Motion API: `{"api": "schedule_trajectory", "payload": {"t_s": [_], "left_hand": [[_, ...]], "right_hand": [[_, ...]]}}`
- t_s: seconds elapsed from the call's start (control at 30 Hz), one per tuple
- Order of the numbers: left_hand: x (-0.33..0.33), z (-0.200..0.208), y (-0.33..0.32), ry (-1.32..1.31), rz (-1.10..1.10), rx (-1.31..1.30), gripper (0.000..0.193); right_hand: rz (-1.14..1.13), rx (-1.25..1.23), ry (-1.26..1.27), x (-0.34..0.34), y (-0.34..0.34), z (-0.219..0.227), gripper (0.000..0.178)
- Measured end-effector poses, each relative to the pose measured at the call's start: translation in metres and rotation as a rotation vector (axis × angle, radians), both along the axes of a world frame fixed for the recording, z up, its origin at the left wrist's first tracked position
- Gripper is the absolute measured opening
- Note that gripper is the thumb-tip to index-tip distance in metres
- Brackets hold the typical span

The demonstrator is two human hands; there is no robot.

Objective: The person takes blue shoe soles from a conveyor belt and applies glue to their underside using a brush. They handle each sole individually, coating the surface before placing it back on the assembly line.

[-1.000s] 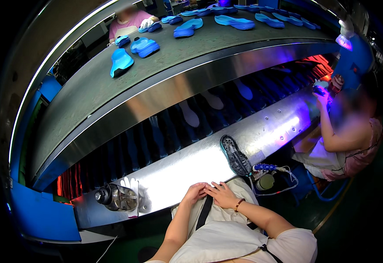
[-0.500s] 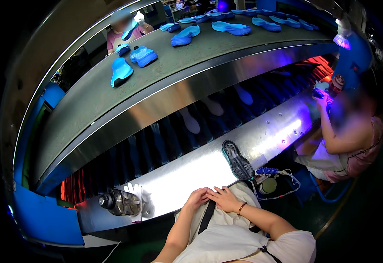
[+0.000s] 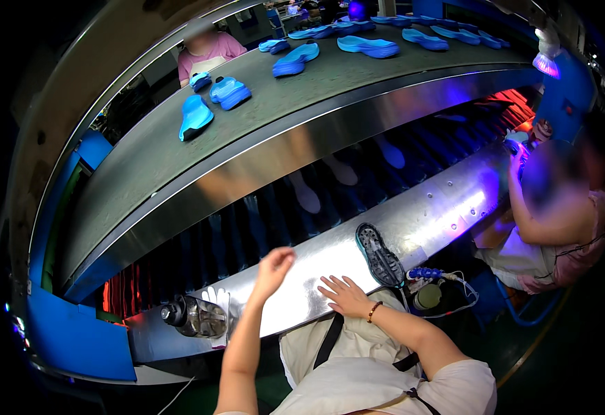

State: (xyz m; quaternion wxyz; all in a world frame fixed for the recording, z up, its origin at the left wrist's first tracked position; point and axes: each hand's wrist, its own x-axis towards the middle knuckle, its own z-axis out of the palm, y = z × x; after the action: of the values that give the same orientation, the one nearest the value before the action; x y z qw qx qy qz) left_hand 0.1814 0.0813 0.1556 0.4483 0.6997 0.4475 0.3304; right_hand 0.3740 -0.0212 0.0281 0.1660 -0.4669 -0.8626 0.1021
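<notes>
My left hand (image 3: 273, 270) is raised over the metal ledge (image 3: 313, 270), close to the edge of the dark slotted rack. Its fingers are curled together with nothing visible in them. Lower and to the right, my right hand (image 3: 345, 297) lies palm down at the front of the ledge, fingers spread and holding nothing. A beaded bracelet circles that wrist. Just right of it rests a black shoe sole (image 3: 380, 257) with a teal rim, its treaded side up. On the conveyor belt (image 3: 268, 117) above are several blue shoe soles, one (image 3: 196, 117) of them at the near left.
A dark clear bottle (image 3: 202, 317) and a white glove (image 3: 219, 301) sit at the ledge's left. Right of me are a blue segmented hose (image 3: 425, 273) and a round greenish container (image 3: 428, 297). Co-workers sit at right and stand behind the belt. Red glow shows at both rack ends.
My hands, together at my lap before, have come apart. The left rose forward over the ledge; the right spread onto its front. The far co-worker's gloved hand and blue sole left view.
</notes>
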Motion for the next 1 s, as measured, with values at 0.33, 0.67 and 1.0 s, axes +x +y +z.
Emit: {"api": "schedule_trajectory", "payload": {"t_s": [0.33,0.67,1.0], "left_hand": [[0.016,0.208,0.105,0.342,0.389,1.208,0.033],[-0.044,0.225,0.228,0.587,0.755,0.415,0.118],[-0.045,0.216,0.263,0.44,0.77,0.236,0.126]], "right_hand": [[-0.052,0.107,-0.049,0.007,0.009,-0.033,0.052],[-0.068,0.079,-0.079,0.001,0.011,-0.037,0.052],[-0.077,0.032,-0.085,0.004,0.007,-0.037,0.051]]}}
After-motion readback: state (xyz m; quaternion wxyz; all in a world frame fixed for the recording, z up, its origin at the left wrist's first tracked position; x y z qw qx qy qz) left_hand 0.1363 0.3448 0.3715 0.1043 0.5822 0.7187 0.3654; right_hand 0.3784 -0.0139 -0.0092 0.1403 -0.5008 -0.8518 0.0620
